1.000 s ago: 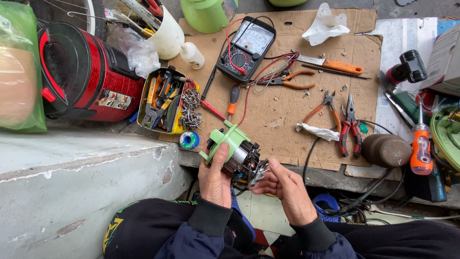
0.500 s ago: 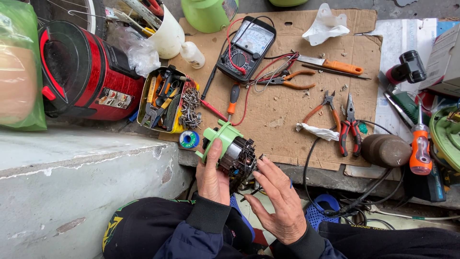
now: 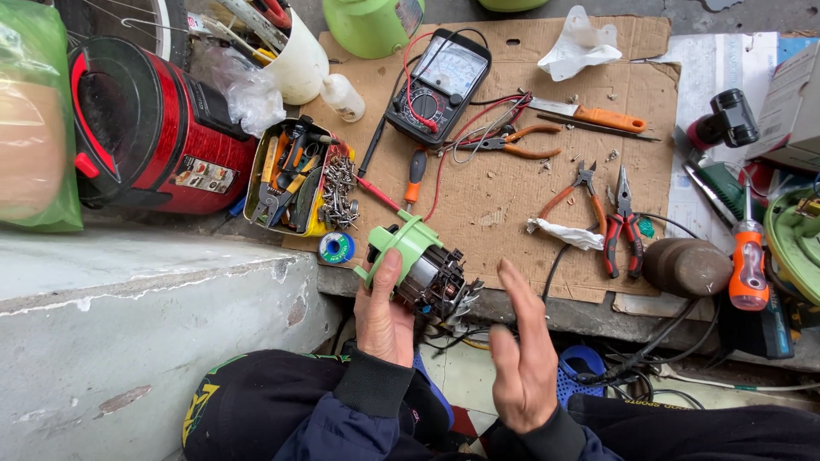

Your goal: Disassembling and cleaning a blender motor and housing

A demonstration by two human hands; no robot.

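Head view. Left hand (image 3: 384,312) gripping small electric motor with pale green plastic housing and copper windings (image 3: 418,269); thumb lying along green end, grip closed around motor body. Motor being held in the air just in front of the near edge of brown cardboard sheet (image 3: 512,196) covering the worktop, black wires trailing down from its lower end. Right hand (image 3: 521,358) hovering just beside motor, apart from it, grip wide and holding nothing, fingers extended upward.

Lying on cardboard: black analogue multimeter with red and black leads (image 3: 437,85), orange-handled pliers (image 3: 512,141), orange-handled knife (image 3: 589,117), red-handled cutters (image 3: 623,218), crumpled white tissue (image 3: 581,43). Sitting left of motor: yellow tin of tools and screws (image 3: 295,179), small spool of solder (image 3: 336,248) close by the green housing. Standing further left: red and black cylindrical appliance (image 3: 145,128). Lying at right: dark brown rounded part (image 3: 688,266) and orange-handled screwdriver (image 3: 749,256). Grey concrete ledge (image 3: 128,324) showing lower left.
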